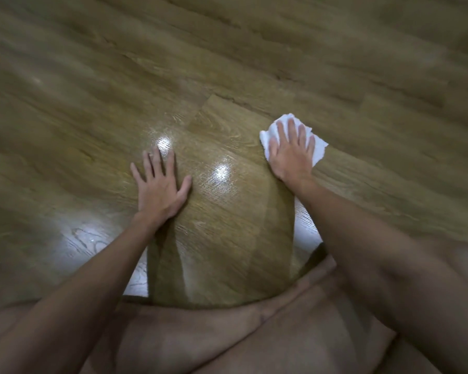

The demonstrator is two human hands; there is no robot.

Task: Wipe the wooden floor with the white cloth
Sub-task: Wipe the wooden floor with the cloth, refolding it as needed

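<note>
1. I see the right hand (291, 155), fingers straight and spread, pressing the white cloth (268, 137) flat right of centre, spreading pressure for wiping.
2. Left hand (160, 190), fingers splayed wide on the wooden floor (92, 90) at centre-left, likely props my weight.

Both bare arms reach forward and down from the lower corners of the view. The left hand (160, 188) lies flat, palm down, with its fingers straight and spread and the thumb angled out to the right. The right hand (292, 153) sits farther forward and to the right, also palm down, its fingers straight and slightly fanned, pressing flat. Both wrists are roughly in line with their forearms. Bare legs fill the bottom edge of the view.
</note>
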